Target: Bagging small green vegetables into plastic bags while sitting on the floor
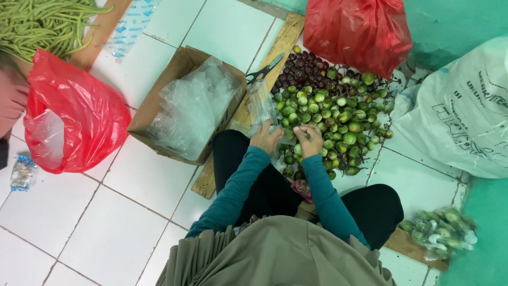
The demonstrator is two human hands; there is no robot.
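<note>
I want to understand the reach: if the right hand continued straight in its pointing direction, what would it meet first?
Probably the pile of small round green fruits on the floor; the right hand already rests at its near edge, though depth is unclear.

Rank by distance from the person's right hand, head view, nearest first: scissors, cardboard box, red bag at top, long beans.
From the right hand:
1. Scissors, up and to the left, lying on the wooden board.
2. Red bag at top, straight up, beyond the pile of small green fruit.
3. Cardboard box, to the left, holding clear plastic bags.
4. Long beans, far top-left corner.
</note>
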